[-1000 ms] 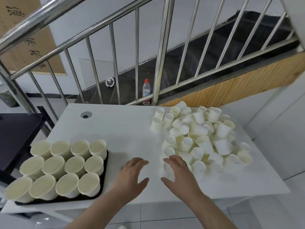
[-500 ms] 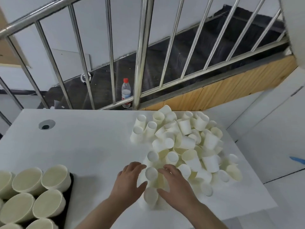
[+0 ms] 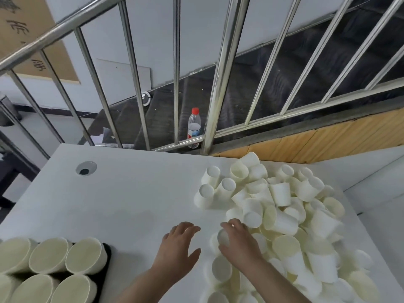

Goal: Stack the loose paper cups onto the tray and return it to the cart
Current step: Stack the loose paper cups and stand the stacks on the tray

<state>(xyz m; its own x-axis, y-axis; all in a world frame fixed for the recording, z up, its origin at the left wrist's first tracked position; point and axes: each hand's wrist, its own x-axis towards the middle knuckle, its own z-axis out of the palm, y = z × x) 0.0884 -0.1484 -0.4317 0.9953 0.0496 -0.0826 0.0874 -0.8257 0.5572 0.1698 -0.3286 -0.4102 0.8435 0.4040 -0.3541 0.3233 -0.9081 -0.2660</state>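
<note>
Paper cup (image 3: 223,237) gripped by right hand (image 3: 239,243); left hand (image 3: 178,248) spread, holding nothing.

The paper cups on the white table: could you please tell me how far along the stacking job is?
Done: cream paper cup stacks already fill the visible part of the black tray. In hand: the right hand grips one cup at the pile's edge; the left hand hovers open. Left: the large loose pile, then returning the tray.
</note>
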